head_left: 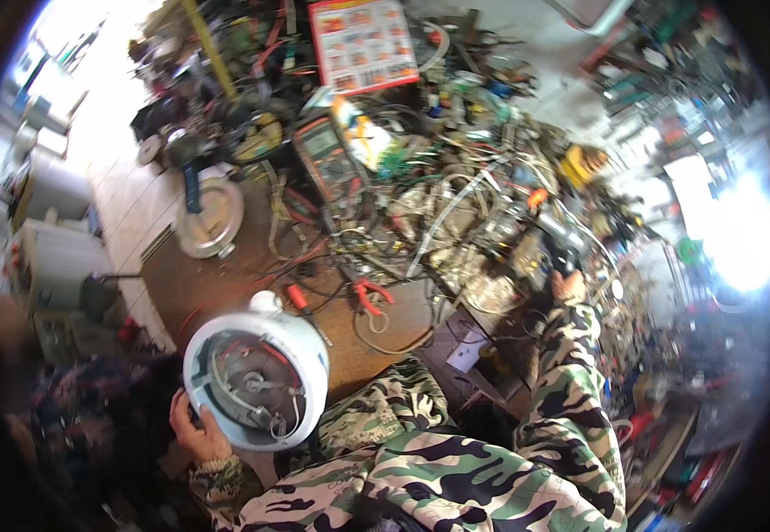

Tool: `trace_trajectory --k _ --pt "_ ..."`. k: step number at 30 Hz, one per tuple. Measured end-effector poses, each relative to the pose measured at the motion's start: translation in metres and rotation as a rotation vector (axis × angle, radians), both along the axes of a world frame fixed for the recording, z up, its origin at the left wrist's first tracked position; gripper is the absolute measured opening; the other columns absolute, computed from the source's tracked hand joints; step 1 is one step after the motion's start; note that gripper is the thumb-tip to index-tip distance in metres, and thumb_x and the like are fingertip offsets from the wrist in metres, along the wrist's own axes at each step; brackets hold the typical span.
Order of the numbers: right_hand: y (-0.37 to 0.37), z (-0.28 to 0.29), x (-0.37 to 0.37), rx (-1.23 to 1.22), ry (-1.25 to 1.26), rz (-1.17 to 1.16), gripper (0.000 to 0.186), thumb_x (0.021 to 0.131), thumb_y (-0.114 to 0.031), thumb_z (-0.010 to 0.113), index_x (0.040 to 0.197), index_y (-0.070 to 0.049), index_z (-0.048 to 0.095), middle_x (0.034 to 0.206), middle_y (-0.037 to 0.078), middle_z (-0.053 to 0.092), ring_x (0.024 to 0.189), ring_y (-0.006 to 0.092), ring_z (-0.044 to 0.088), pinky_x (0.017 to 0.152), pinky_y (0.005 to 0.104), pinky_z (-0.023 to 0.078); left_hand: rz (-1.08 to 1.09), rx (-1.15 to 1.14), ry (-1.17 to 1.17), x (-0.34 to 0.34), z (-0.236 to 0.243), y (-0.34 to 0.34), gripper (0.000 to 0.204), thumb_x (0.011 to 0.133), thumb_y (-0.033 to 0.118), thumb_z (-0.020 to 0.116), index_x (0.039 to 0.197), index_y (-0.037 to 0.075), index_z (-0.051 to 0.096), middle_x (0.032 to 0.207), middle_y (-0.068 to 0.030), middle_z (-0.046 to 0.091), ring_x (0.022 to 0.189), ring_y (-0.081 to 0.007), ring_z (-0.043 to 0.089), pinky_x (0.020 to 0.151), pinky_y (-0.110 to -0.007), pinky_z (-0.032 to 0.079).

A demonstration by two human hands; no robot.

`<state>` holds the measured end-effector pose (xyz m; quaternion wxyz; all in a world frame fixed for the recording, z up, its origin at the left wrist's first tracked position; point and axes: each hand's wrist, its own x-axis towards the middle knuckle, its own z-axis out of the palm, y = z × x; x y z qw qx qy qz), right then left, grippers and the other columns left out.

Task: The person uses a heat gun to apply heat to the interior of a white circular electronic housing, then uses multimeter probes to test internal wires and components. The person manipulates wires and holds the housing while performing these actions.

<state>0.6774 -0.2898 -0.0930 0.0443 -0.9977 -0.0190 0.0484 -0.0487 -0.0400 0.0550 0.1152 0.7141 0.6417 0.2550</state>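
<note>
A white round appliance housing point(318, 372) is tilted at the near left edge of the bench, its open underside showing wires and a round metal part. My left hand point(197, 432) grips its lower left rim, fingers pressed to the side. My right arm stretches far to the right, where my right hand point(569, 287) is closed around the dark end of a tool with a silvery body point(564, 241); blur hides its exact kind. Between my hands lie red-handled pliers point(371, 297) and a red-handled screwdriver point(298, 298) on the brown bench top point(349, 341).
A multimeter point(324, 155) leans among tangled wires and scrap parts heaped across the back. A round metal-rimmed lid point(210, 217) lies at the bench's left corner. Behind the heap stands a red-bordered sheet point(364, 46). An open drawer point(498, 368) sits by my right forearm.
</note>
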Motion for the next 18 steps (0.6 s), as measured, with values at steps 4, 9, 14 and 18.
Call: trace_trajectory --k 4,9,14,18 --pt "-0.037 -0.036 0.051 0.227 -0.008 0.013 0.055 0.076 -0.044 0.084 0.104 0.002 0.073 0.09 0.019 0.076 0.086 0.0362 0.074 0.079 0.0456 0.058 -0.016 0.081 -0.064 0.016 0.006 -0.008 0.037 0.087 -0.001 0.064 0.125 -0.003 0.064 0.134 -0.0225 0.063 0.122 -0.0384 0.061 0.106 -0.045 0.048" --pt "-0.006 0.02 -0.002 1.062 0.271 -0.017 0.018 0.086 -0.017 0.076 0.091 -0.001 0.068 0.061 0.005 0.061 0.046 0.0132 0.053 0.044 0.0312 0.042 -0.049 0.046 -0.323 0.042 0.028 -0.019 0.031 0.093 -0.001 0.062 0.124 -0.005 0.063 0.13 -0.0217 0.064 0.12 -0.0312 0.063 0.103 -0.04 0.05" --pt "0.098 0.156 -0.201 1.276 0.434 0.277 0.015 0.09 -0.008 0.069 0.101 -0.006 0.058 0.074 0.005 0.063 0.055 0.0122 0.057 0.047 0.0286 0.044 -0.258 -0.285 -0.709 0.1 0.049 -0.032 0.031 0.097 0.006 0.062 0.124 -0.008 0.062 0.122 -0.0175 0.066 0.11 -0.024 0.069 0.1 -0.034 0.054" --pt "0.123 0.154 -0.315 1.421 0.521 0.679 0.045 0.085 -0.006 0.079 0.125 0.0 0.058 0.098 0.011 0.069 0.075 0.0196 0.067 0.062 0.0346 0.055 -0.513 -0.745 -1.002 0.159 0.051 -0.027 0.064 0.095 0.016 0.073 0.148 -0.005 0.045 0.141 -0.0165 0.057 0.129 -0.0247 0.058 0.112 -0.041 0.044"
